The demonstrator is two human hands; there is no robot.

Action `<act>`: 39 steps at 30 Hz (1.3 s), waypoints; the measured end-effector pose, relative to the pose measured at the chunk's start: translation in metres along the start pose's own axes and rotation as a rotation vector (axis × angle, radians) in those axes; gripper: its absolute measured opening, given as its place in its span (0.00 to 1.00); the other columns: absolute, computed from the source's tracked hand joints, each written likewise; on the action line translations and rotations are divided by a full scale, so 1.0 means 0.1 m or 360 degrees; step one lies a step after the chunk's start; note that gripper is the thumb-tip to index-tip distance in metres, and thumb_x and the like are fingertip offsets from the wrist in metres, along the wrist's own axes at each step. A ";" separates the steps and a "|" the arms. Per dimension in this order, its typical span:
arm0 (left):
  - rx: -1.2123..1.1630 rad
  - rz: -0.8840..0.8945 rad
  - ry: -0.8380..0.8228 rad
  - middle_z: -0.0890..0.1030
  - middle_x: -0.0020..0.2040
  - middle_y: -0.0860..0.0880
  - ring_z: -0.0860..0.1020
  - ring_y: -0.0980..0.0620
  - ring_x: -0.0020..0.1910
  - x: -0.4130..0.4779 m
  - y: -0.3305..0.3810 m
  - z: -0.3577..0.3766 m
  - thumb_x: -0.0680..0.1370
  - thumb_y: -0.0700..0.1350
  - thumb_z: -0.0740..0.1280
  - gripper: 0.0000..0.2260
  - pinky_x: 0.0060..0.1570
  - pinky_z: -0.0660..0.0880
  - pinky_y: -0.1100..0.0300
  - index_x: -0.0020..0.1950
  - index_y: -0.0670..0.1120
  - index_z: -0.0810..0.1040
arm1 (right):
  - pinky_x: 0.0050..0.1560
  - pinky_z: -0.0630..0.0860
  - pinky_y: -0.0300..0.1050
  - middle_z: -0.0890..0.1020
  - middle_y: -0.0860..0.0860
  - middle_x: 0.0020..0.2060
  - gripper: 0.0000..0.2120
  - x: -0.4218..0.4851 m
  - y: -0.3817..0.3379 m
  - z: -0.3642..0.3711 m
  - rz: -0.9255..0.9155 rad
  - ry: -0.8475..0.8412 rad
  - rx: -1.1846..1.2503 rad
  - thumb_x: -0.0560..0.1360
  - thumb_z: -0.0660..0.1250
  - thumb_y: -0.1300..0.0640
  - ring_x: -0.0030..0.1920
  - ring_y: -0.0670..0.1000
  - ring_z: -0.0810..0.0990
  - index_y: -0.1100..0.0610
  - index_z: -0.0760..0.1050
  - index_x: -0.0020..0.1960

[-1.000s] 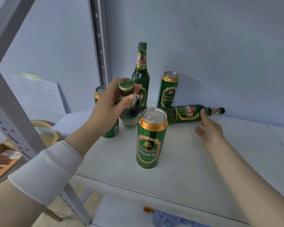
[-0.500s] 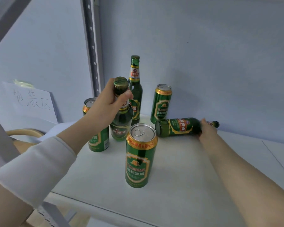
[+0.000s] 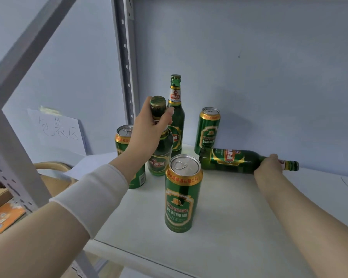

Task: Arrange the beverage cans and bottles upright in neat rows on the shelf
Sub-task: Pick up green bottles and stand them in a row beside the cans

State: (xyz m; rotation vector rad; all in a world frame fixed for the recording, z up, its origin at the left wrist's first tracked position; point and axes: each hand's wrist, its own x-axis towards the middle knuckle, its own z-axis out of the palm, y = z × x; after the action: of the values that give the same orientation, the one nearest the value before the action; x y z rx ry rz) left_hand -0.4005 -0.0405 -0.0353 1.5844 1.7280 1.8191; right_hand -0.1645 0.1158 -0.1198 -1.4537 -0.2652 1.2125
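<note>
My left hand (image 3: 149,131) grips the neck of an upright green bottle (image 3: 159,159) standing on the white shelf (image 3: 239,227). Behind it a second green bottle (image 3: 176,115) stands upright near the wall. A third green bottle (image 3: 229,160) lies on its side along the back, and my right hand (image 3: 269,166) grips it at the shoulder, near the neck. Three green cans stand upright: one in front (image 3: 181,197), one at the back (image 3: 208,127), one at the left (image 3: 123,141) partly hidden by my left forearm.
A grey perforated shelf post (image 3: 127,67) rises at the back left, and a slanted grey brace (image 3: 14,137) crosses the left foreground. A handwritten paper sign (image 3: 57,128) leans on the wall left of the shelf. The shelf's front edge (image 3: 149,255) is close below.
My right hand has moved from touching the lying bottle to closing around its shoulder. My left hand has set its bottle lower, onto the shelf. The camera has shifted closer.
</note>
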 end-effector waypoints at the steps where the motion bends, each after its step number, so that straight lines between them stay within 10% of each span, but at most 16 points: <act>1: -0.0010 -0.0003 0.0046 0.77 0.39 0.53 0.75 0.69 0.34 0.01 0.00 0.02 0.78 0.48 0.62 0.06 0.38 0.69 0.80 0.50 0.46 0.69 | 0.45 0.70 0.40 0.72 0.49 0.50 0.18 -0.06 0.00 -0.02 0.0017 0.0033 0.0023 0.76 0.57 0.48 0.49 0.47 0.72 0.55 0.69 0.63; 6: -0.0010 -0.0046 0.0176 0.77 0.39 0.49 0.74 0.71 0.31 0.12 0.02 0.11 0.78 0.47 0.63 0.07 0.37 0.68 0.81 0.49 0.44 0.69 | 0.35 0.69 0.39 0.80 0.45 0.45 0.17 -0.28 -0.06 -0.08 -0.0135 0.0055 0.0223 0.76 0.58 0.46 0.40 0.43 0.76 0.53 0.71 0.61; 12: -0.0083 -0.0069 0.0255 0.77 0.37 0.50 0.74 0.70 0.29 0.21 0.14 0.13 0.78 0.45 0.62 0.05 0.35 0.68 0.81 0.48 0.44 0.68 | 0.50 0.76 0.43 0.80 0.45 0.34 0.09 -0.57 -0.45 -0.04 -0.0732 0.0007 0.0181 0.76 0.61 0.49 0.39 0.45 0.80 0.52 0.67 0.53; 26: -0.0197 0.0213 0.0019 0.76 0.34 0.52 0.74 0.67 0.26 0.36 1.05 0.21 0.78 0.45 0.62 0.04 0.30 0.71 0.75 0.48 0.46 0.67 | 0.44 0.76 0.41 0.79 0.53 0.40 0.08 -1.06 -0.95 -0.58 -0.1490 -0.0207 0.0056 0.75 0.63 0.54 0.35 0.45 0.79 0.46 0.65 0.40; 39: -0.0202 0.0330 -0.0241 0.76 0.35 0.52 0.74 0.71 0.26 -0.19 1.97 1.01 0.78 0.45 0.61 0.04 0.28 0.68 0.79 0.51 0.48 0.67 | 0.42 0.76 0.39 0.78 0.51 0.36 0.07 -1.18 -1.56 -1.84 -0.1643 -0.0236 -0.0079 0.76 0.63 0.56 0.36 0.47 0.78 0.48 0.67 0.41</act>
State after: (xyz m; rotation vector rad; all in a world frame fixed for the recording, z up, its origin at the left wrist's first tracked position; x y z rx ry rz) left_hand -0.2158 -0.0532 0.0885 1.8534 1.4011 1.8025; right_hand -0.0024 -0.0336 0.0342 -1.0111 -1.0065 0.4528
